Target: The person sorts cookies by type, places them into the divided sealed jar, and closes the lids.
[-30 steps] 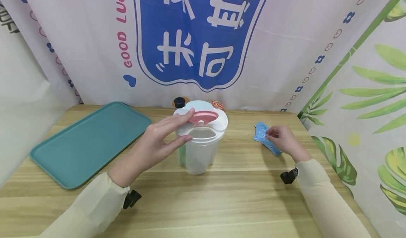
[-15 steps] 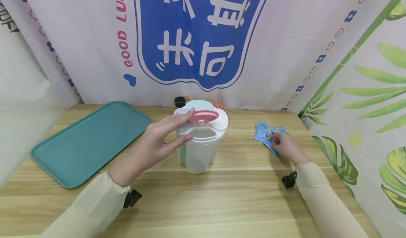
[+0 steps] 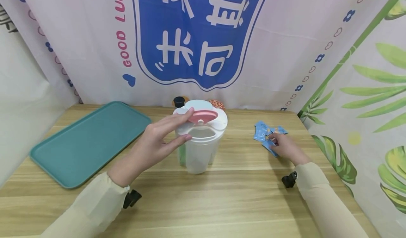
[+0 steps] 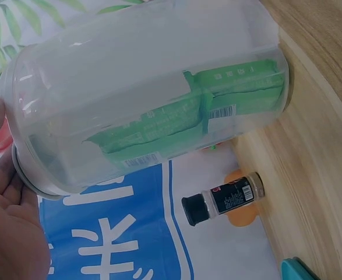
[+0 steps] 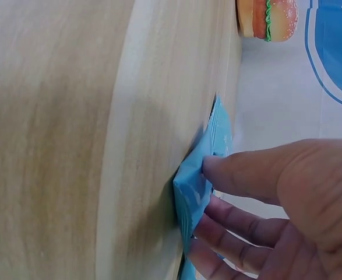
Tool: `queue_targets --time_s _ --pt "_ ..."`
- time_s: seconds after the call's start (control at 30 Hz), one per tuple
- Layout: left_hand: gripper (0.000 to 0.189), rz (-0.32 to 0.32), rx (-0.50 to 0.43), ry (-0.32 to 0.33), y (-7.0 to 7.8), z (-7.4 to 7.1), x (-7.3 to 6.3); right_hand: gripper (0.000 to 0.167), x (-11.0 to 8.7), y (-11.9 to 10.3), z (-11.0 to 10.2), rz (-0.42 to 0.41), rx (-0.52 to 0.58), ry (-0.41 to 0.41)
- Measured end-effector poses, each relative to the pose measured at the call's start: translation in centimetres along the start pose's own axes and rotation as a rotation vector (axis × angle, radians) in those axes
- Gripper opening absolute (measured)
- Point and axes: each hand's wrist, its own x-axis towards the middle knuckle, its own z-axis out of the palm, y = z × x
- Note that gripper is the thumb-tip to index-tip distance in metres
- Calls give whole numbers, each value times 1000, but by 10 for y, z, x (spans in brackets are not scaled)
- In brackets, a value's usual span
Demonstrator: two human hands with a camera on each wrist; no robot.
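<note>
A teal tray (image 3: 85, 143) lies left; a black-capped spice bottle (image 4: 223, 199) stands behind.

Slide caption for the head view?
Left hand steadies a clear canister while right hand fingers blue packets on the wooden table.
</note>
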Motion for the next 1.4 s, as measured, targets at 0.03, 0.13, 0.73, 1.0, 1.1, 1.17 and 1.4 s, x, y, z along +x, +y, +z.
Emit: queue_targets --time_s 0.03,0.13,0.73,1.0,1.1,1.17,1.4 --pt "70 1 1 2 0 0 0 38 0 0 0 6 0 -5" --pt "70 6 2 6 0 0 0 40 0 0 0 23 10 -13" --pt "70 -1 4 2 -1 1 0 43 -8 10 -1 65 135 -30" --pt "70 0 3 9 -1 1 0 37 -11 10 -1 57 225 -28" --pt "69 4 -1 12 -1 1 0 39 -12 8 -1 38 269 -27" --pt "69 8 0 15 -1 1 0 40 -13 5 -1 13 319 -15" --pt "70 6 -2 14 -2 1 0 41 -17 -15 -9 -105 438 32"
